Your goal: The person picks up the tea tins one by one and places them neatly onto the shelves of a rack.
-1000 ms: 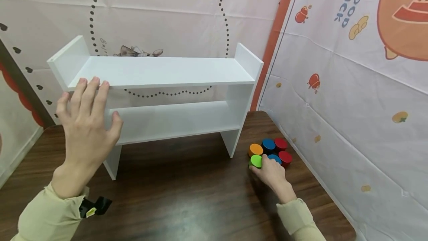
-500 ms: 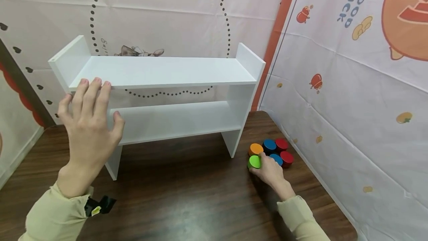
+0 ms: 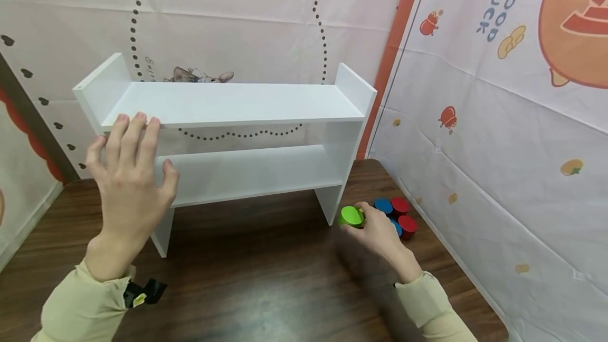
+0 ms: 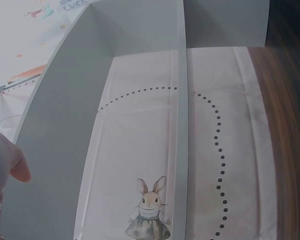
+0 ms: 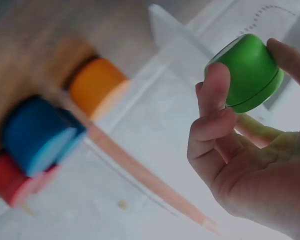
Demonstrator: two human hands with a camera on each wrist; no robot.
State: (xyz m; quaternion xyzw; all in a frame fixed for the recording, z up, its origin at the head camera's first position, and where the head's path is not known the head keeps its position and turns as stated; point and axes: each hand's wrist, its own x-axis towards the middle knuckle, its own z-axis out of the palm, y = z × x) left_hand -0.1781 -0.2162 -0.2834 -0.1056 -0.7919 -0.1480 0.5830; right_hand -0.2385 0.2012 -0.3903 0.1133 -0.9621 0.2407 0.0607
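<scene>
My right hand (image 3: 380,234) lifted the green block (image 3: 351,216) off the counter (image 3: 266,278) and carried it left, away from the orange block (image 5: 92,86) and the other blocks, toward the shelf leg (image 3: 330,202). Fingers pinched it clear of the group.

In the right wrist view, the orange disc (image 5: 96,86) and blue discs (image 5: 37,135) are motion-blurred.

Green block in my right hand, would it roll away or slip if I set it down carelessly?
The green block looks like a short, rigid cylinder with flat faces, so set flat it probably stays put; on its curved side it could roll. Its surface looks smooth, perhaps a little slippery, though the right hand holds it with fingertips alone.
</scene>
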